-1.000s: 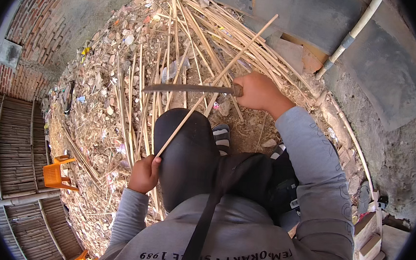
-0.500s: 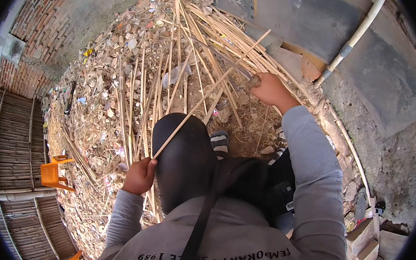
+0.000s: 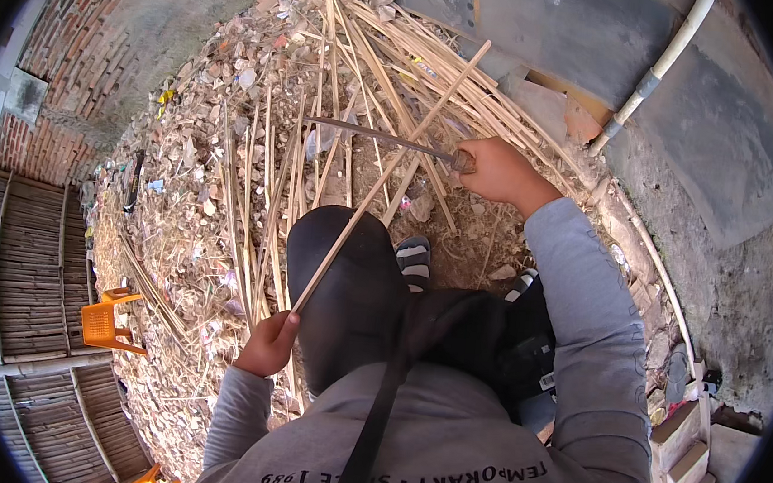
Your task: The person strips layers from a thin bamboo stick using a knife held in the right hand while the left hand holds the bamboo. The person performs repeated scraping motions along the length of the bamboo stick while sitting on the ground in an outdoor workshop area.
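My left hand (image 3: 269, 343) is closed around the near end of a long, pale bamboo strip (image 3: 440, 108), beside my bent, black-clad knee (image 3: 341, 261). The strip slants away over that knee, toward the far right. In my right hand (image 3: 499, 169) is the short handle of a long, narrow-bladed knife (image 3: 368, 133). Its dark blade points left and crosses the strip beyond the knee; I cannot tell whether the two touch. Several more bamboo strips (image 3: 269, 173) lie on the ground around and beyond the knee.
A thick pile of bamboo strips (image 3: 492, 106) lies at the far right, near dark panels (image 3: 575, 38) and a pale pipe (image 3: 659, 72). Rubble and dry litter (image 3: 202, 163) cover the ground. An orange plastic chair (image 3: 103, 324) stands left, beside a bamboo-slat surface (image 3: 31, 259).
The knife's blade has swung nearer to me and now points left across the strip. My right hand has shifted slightly left. My left hand and the strip's near end have moved slightly nearer.
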### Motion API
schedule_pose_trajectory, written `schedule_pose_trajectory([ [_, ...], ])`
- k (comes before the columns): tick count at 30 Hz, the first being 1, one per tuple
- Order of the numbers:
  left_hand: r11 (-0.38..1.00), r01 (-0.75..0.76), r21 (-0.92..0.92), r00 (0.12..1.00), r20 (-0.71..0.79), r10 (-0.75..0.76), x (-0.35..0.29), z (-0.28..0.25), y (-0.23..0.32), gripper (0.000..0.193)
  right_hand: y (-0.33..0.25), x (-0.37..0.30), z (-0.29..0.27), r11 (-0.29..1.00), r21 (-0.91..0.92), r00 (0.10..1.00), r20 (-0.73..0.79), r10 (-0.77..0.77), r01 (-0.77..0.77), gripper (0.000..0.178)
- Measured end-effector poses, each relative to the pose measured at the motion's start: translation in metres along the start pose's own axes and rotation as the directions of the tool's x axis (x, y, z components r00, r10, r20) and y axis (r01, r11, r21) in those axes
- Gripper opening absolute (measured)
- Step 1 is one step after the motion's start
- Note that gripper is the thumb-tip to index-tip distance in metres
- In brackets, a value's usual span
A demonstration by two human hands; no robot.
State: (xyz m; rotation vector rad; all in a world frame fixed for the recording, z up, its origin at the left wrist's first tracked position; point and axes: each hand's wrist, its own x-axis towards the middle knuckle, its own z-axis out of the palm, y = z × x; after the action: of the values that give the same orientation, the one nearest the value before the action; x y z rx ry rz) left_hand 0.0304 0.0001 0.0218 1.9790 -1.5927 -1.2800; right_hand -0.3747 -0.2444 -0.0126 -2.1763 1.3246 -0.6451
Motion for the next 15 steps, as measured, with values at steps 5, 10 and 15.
schedule_pose_trajectory([
  [5, 0.991, -0.042, 0.130, 0.998, -0.030, 0.047, 0.000, 0.000, 0.000, 0.050, -0.043, 0.000, 0.000, 0.982, -0.183, 0.987, 0.163, -0.020, 0.050, 0.022],
  [10, 0.981, -0.086, 0.172, 0.995, -0.040, 0.094, 0.008, -0.004, 0.001, 0.053, 0.021, 0.008, 0.002, 0.994, 0.005, 0.985, 0.135, 0.109, -0.111, 0.033],
  [15, 0.980, -0.082, 0.179, 0.995, -0.046, 0.092, 0.004, -0.009, 0.012, 0.053, 0.031, 0.007, -0.007, 0.980, -0.029, 0.978, 0.060, 0.198, -0.196, 0.045],
])
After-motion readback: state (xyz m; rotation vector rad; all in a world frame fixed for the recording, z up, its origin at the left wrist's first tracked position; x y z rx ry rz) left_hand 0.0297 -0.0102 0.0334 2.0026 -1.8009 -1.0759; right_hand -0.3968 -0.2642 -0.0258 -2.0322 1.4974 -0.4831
